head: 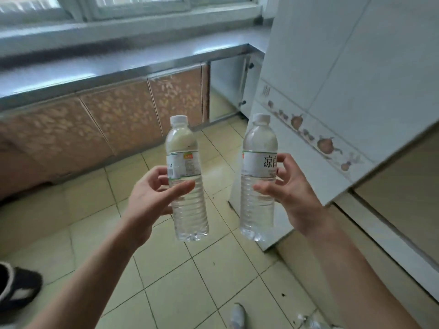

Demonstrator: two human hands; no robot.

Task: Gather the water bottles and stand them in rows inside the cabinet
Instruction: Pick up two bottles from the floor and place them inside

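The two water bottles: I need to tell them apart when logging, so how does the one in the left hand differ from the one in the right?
The left bottle shows small print and an orange patch on its label; the right bottle shows large black characters. The left hand grips below the label; the right hand grips at label height. Both are clear, white-capped, upright, held above the floor.

Right bottle (259, 176) label reads "凉白"; left bottle (186, 181) label illegible.
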